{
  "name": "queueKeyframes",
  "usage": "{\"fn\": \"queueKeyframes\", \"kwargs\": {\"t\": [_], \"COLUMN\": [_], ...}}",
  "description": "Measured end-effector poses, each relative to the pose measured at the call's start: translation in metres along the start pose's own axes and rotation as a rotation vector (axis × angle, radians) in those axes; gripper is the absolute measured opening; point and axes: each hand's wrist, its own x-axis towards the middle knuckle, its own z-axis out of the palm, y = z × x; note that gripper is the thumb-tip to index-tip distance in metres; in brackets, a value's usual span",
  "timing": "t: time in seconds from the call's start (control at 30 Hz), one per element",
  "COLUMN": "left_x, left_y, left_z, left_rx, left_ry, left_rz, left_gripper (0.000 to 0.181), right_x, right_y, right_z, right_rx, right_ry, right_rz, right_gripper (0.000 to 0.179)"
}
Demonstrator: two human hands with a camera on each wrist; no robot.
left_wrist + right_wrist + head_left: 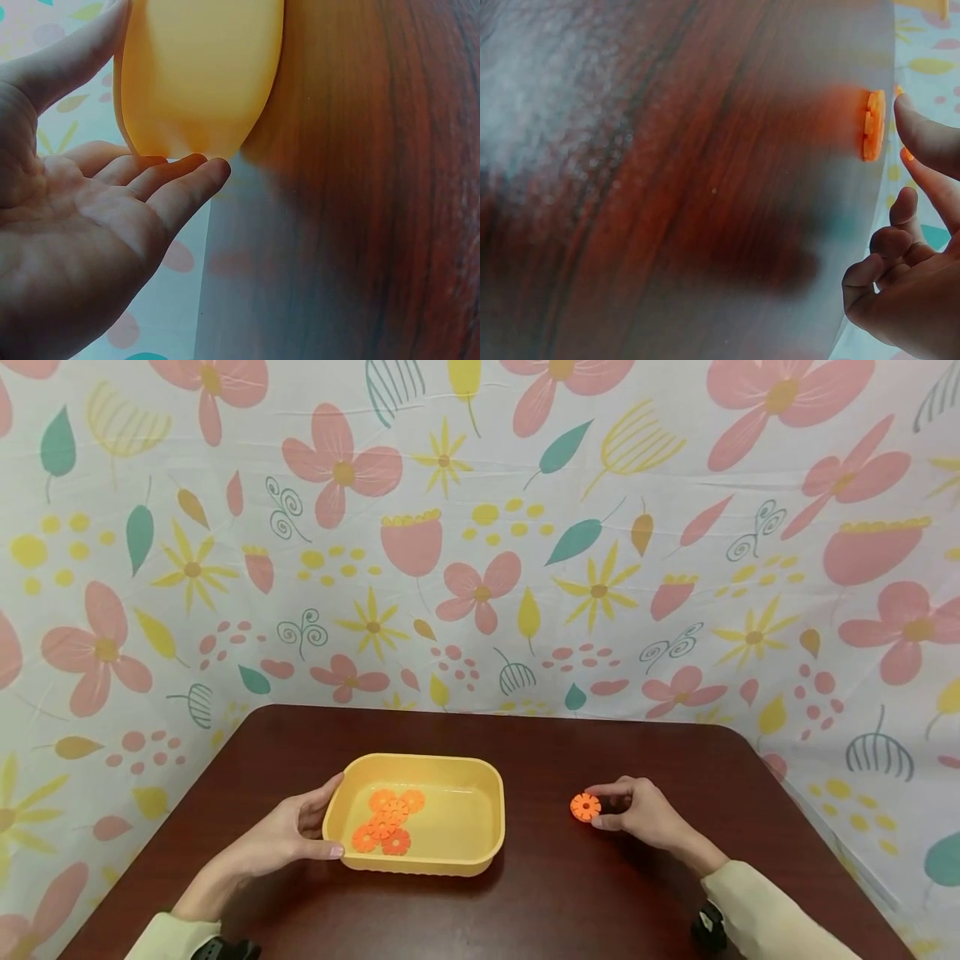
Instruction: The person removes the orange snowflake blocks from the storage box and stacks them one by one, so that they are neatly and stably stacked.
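Table (675, 760): dark, glossy. Yellow tray (457, 814): set left of centre; judged light, stiff and smooth, best held by its end walls. Its left end is gripped by the left hand (281, 835), thumb at the near corner. Right of the tray, an orange disc (585, 807) is pinched at the rim by the right hand (647, 814); similar orange discs (396, 842) are clustered inside the tray. Discs judged light, firm plastic, easily slid (notched edges should give purchase). No writing legible.

I can read no text, label, brand, number or sign on anything in front of me.
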Motion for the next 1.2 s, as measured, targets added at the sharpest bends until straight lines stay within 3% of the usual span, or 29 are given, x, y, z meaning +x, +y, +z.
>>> {"fn": "queueKeyframes", "kwargs": {"t": [1.2], "left_x": [-0.0011], "left_y": [0.0016], "left_z": [0.0010], "left_rx": [0.005], "left_ry": [0.009], "left_rz": [-0.011], "left_gripper": [0.104], "right_x": [0.0048], "right_y": [0.0094], "right_z": [0.0029], "right_rx": [-0.077], "right_ry": [-0.015], "right_rz": [0.011], "right_gripper": [0.045]}}
